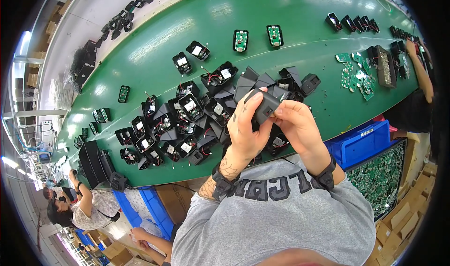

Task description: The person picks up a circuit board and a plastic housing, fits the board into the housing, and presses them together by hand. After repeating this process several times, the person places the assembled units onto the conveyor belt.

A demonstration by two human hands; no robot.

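Left hand [248, 125] and right hand [300, 125] are pinching a matte black, boxy plastic casing [268, 106]; open black plastic shells [190, 107] are crowding its left, flat green circuit boards [363, 79] lying rightward.

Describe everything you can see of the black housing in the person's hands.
The black housing is a small, box-like case with a matte surface that looks like plastic. The end turned toward the viewer has a small, dark rectangular opening; its inside cannot be made out. The case is tilted, held up over the near part of the green table. The left hand grips it from the left, and the right hand has its fingertips at the right side.
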